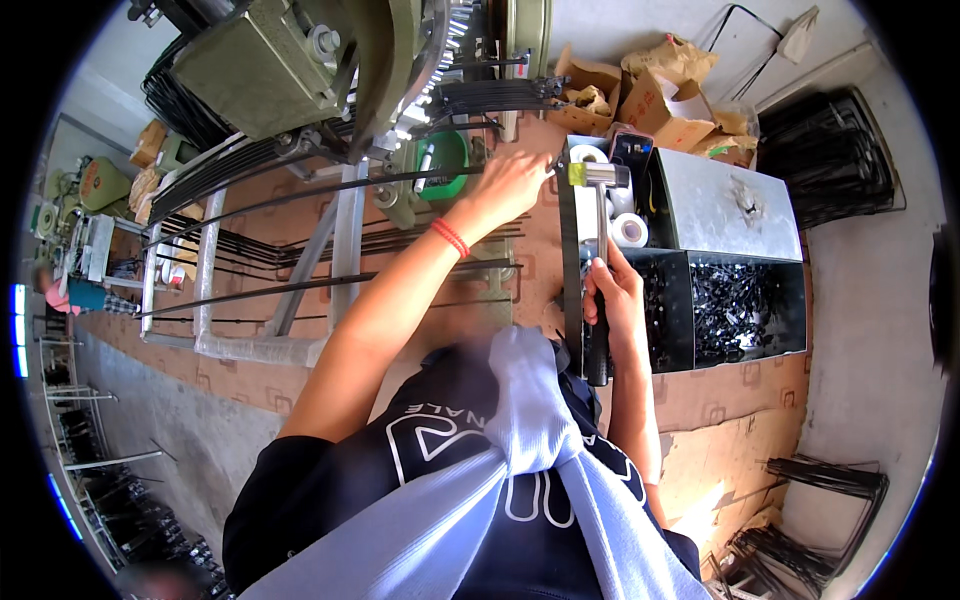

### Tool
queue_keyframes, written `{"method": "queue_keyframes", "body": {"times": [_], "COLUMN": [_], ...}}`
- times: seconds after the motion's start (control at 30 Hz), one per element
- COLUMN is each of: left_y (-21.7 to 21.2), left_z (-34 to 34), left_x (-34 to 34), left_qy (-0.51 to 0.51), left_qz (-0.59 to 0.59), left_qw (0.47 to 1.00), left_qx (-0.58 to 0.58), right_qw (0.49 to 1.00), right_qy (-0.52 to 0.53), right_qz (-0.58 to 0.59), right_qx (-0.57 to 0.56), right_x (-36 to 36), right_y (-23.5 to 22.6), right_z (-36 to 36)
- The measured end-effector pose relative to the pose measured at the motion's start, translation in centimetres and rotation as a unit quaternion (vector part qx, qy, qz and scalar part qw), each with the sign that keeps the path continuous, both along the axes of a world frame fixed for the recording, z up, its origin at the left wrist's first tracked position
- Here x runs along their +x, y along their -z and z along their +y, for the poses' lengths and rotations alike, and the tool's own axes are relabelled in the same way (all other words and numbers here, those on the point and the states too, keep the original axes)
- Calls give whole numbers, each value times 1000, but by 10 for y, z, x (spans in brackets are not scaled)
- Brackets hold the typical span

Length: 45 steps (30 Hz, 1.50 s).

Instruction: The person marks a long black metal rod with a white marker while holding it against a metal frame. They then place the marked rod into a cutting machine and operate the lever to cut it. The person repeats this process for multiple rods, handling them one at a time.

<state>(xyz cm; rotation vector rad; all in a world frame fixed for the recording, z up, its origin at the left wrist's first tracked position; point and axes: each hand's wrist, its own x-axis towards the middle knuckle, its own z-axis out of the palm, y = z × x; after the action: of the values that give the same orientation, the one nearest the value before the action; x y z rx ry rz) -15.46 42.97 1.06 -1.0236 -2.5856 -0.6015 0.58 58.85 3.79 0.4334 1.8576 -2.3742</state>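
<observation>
Steel hammer (598,190) gripped by right hand (612,295) | left hand (512,183) fingertips hidden, grip unclear

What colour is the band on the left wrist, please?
Red; the wristband shows clearly in the head view.

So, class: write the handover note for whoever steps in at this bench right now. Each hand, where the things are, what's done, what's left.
Right hand: gripping the hammer by its handle, head raised over the metal bin.
Left hand: stretched forward, fingertips at the end of a thin black rod by the machine.
Small black parts fill the bin's near compartment; tape rolls sit beside the hammer.
Done: rod placed under the fingers.
Left: no strike is visible yet.
</observation>
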Motion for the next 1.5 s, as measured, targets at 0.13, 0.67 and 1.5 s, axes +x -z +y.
{"method": "queue_keyframes", "body": {"times": [0.13,0.67,1.5], "left_y": [7,-3,11], "left_z": [-2,-5,-34], "left_x": [-4,-3,4], "left_qy": [3,24,-41], "left_qz": [-20,-53,39], "left_qw": [1000,998,998], "left_qx": [5,2,-31], "right_qw": [997,998,996], "right_qy": [74,39,50], "right_qz": [26,20,32], "right_qx": [-5,-33,60], "right_x": [4,4,-2], "right_y": [-2,-4,0], "right_z": [12,19,-1]}}
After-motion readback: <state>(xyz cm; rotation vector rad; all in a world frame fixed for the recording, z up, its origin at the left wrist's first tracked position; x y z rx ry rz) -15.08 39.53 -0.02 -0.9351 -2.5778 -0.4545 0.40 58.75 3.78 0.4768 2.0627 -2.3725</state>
